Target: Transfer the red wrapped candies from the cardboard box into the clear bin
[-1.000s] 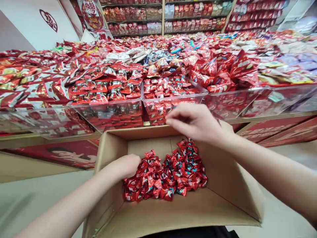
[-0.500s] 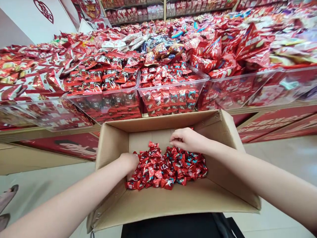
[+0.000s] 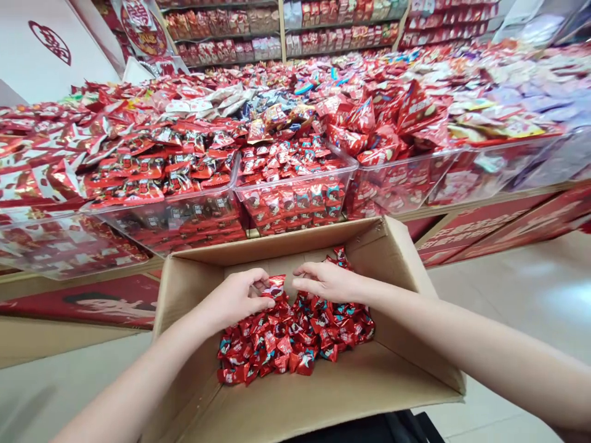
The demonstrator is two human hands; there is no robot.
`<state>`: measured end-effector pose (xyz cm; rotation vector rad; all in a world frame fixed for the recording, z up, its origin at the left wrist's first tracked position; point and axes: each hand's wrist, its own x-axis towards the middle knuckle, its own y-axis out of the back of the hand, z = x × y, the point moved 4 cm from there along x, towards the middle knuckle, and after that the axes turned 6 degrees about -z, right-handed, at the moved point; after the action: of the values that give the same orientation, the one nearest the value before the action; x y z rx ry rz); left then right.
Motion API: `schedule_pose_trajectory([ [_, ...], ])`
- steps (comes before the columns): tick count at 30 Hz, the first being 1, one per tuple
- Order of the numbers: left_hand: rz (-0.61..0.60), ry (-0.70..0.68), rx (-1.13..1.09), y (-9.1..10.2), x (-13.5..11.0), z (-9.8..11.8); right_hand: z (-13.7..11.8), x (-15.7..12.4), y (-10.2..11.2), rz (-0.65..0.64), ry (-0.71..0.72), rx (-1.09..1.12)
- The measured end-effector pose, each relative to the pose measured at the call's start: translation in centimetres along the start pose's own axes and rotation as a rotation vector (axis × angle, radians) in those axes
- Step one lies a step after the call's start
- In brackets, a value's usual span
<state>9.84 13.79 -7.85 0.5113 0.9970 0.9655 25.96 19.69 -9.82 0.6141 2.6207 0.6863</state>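
- Up and inward comes my left hand (image 3: 247,294), half-curled at a wrapped candy (image 3: 277,282), grip unclear from here.
- Right hand (image 3: 318,282): thumb and fingers parted, visibly holding nothing, above the candy pile (image 3: 295,338) in my cardboard box (image 3: 323,394).

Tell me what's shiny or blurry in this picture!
Head view: white glare on the floor at right; same view: little glints on the candies; same view: far packets look soft, and purple bags near the right edge look smeared.
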Motion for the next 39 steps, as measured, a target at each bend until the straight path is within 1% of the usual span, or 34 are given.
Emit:
schedule_pose_trajectory([
  [2, 0.141, -0.083, -0.032, 0.0, -0.3, 1.7, 0.0, 0.3, -0.4, -0.074, -0.049, 0.323],
  [4, 0.253, -0.139, -0.051, -0.2, -0.5, 2.9, -0.3, 0.4, -0.7, -0.145, -0.050, 0.604],
  [5, 0.303, -0.160, -0.063, -0.3, -0.6, 3.3, -0.4, 0.4, -0.6, -0.153, -0.045, 0.714],
  [7, 0.378, -0.197, -0.090, -0.5, -0.8, 3.7, -0.6, 0.4, -0.3, -0.132, -0.052, 0.873],
  [10, 0.453, -0.273, -0.168, -0.8, -1.0, 3.8, -0.6, 0.3, 0.3, -0.040, -0.051, 0.984],
  [13, 0.533, -0.355, -0.238, -0.9, -1.4, 3.7, -0.6, 0.5, 0.7, 0.076, 0.001, 0.935],
  [15, 0.541, -0.391, -0.302, -1.2, -1.5, 3.7, -0.5, 0.6, 0.8, 0.154, 0.013, 0.878],
  [16, 0.519, -0.394, -0.376, -1.5, -1.5, 3.7, -0.4, 0.7, 0.9, 0.185, 0.014, 0.863],
  [18, 0.440, -0.356, -0.621, -2.0, -1.3, 3.5, -0.3, 0.6, 1.0, 0.240, 0.020, 0.866],
  [20, 0.346, -0.261, -0.868, -2.7, -0.9, 3.2, -0.4, 0.5, 1.2, 0.285, 0.042, 0.869],
  [22, 0.287, -0.176, -0.984, -3.1, -0.6, 3.0, -0.7, 0.3, 1.4, 0.300, 0.062, 0.863],
  [24, 0.286, -0.131, -0.995, -3.1, -0.4, 2.8, -0.9, 0.2, 1.4, 0.273, 0.071, 0.849],
  [26, 0.310, -0.117, -0.987, -2.9, -0.4, 2.6, -1.0, 0.1, 1.3, 0.253, 0.077, 0.830],
  [29, 0.338, -0.108, -0.981, -2.4, -0.4, 2.1, -1.3, 0.1, 1.3, 0.255, 0.110, 0.843],
  [33, 0.361, -0.117, -1.001, -1.8, -0.5, 2.2, -1.8, 0.1, 1.5, 0.232, 0.147, 0.912],
  [37, 0.384, -0.143, -1.066, -1.6, -0.8, 2.8, -2.1, 0.0, 1.5, 0.248, 0.131, 0.845],
  [39, 0.396, -0.170, -1.121, -1.6, -0.9, 3.1, -2.2, -0.1, 1.1, 0.220, 0.116, 0.815],
])
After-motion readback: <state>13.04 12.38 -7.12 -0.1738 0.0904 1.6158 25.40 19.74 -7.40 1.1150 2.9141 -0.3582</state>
